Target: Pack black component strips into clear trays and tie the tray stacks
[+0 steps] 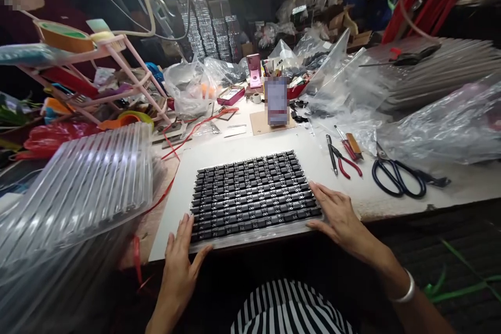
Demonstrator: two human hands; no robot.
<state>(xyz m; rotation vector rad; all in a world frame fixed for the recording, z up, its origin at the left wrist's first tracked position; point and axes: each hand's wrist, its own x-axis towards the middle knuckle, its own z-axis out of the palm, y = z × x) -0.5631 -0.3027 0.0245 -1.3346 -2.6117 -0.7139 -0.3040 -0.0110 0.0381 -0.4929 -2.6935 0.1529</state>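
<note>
A clear plastic tray (254, 234) lies on a white board (172, 229) at the front of the table, packed with rows of small black parts (254, 193) that have metal pins. My left hand (182, 258) holds its front left corner, fingers along the side and thumb at the front edge. At the opposite corner, my right hand (337, 216) grips the right side the same way, thumb near the front. Both hands touch the tray, and part of the fingertips is hidden against its edges.
Right of the board lie a black pen (332, 154), red-handled pliers (348, 163) and dark-handled scissors (397, 175). Stacked clear trays (97, 182) fill the left, below a pink rack (129, 75). A phone (277, 102) stands behind, with plastic bags (352, 88) around.
</note>
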